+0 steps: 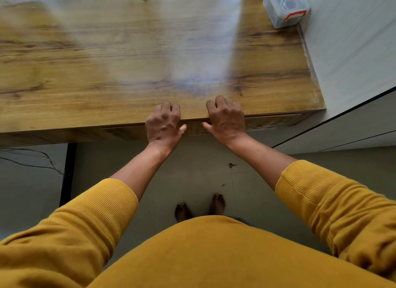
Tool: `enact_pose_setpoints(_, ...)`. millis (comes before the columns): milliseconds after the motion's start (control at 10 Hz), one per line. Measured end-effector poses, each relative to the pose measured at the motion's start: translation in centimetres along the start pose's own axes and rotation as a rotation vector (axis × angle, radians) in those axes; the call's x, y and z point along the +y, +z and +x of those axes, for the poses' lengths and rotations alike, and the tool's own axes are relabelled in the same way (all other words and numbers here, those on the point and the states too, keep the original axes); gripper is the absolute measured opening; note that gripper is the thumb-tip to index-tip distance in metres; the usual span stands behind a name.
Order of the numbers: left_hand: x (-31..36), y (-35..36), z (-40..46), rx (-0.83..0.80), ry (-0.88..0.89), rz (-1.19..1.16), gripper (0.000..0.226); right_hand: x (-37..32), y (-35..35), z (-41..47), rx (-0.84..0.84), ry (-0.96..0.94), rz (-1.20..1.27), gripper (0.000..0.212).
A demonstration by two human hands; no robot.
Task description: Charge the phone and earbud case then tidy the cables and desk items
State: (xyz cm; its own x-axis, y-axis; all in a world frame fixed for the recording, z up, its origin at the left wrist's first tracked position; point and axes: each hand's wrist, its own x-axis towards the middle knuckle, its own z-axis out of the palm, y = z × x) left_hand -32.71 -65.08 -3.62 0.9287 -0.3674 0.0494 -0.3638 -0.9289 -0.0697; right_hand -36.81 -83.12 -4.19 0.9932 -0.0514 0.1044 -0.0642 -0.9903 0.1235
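Phone and earbud case: neither shows anywhere in the head view. Cables: thin grey wires (32, 159) trail on the floor at lower left, beyond a black upright (68, 174) below the counter edge.

Head view. Wood-grain counter (107, 62) fills the upper frame, glare streaked across its middle. White wall to the right; pale tiled floor (203, 174) below. One clear plastic box (286, 7) with a red latch sits at the far right corner, contents unclear, maybe coiled wire. One drawer front (267, 121) under the near edge.

Two hands. Left hand (164, 122) and right hand (227, 116) both rest on the near edge, fingers curled over the top, thumbs below toward the drawer front; each grip wraps the edge. Two mustard ribbed sleeves (102, 212). Two bare feet (217, 204) on the floor.
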Motion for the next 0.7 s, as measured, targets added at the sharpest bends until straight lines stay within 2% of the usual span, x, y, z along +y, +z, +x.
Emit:
enact_pose_setpoints(500, 0.1, 0.6, -0.1, 0.015, 0.007, 0.014, 0.053, -0.1, 0.2, -0.3, -0.008, 0.008, 0.014, 0.054)
enact_pose_setpoints(700, -0.2, -0.5, 0.7, 0.027, 0.034, -0.025, 0.062, -0.1, -1.2, 0.4, -0.031, 0.009, 0.037, 0.053)
